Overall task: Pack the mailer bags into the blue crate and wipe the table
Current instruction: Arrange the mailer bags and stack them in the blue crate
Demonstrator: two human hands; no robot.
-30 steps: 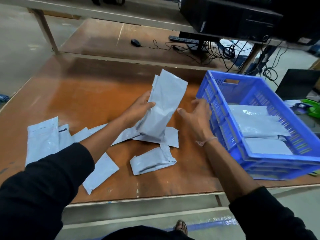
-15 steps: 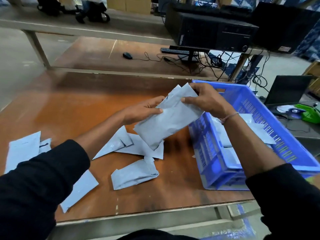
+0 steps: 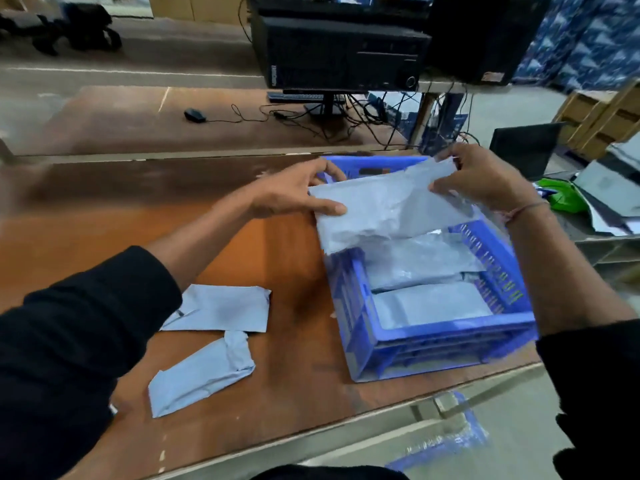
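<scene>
near table edge (image 3: 311, 441): brown top, bare wood strip along the front
crumpled bag (image 3: 202, 374): near left on the table, long axis slanting up to the right, well apart from both hands
flat bag (image 3: 221, 308): just beyond it, overlapping at one corner, lying left to right
crate (image 3: 446, 329): right side of the table, open top, at least two bags (image 3: 429, 304) already flat inside
held bag (image 3: 384, 209): hanging over the crate's far half, long axis left to right, lower edge sagging toward the bags inside
left hand (image 3: 294, 194): thumb and fingers pinching the held bag's left end, above the crate's far left corner
right hand (image 3: 485, 181): fingers curled over the held bag's far right corner, gripping it
key relation: held bag straight above the crate opening, so only a drop down remains; loose bags lie to the near left, closer to the left hand
far side: second table with mouse (image 3: 194, 115), cables and black computer (image 3: 343, 53)
wiping: not yet begun, no cloth in sight
</scene>
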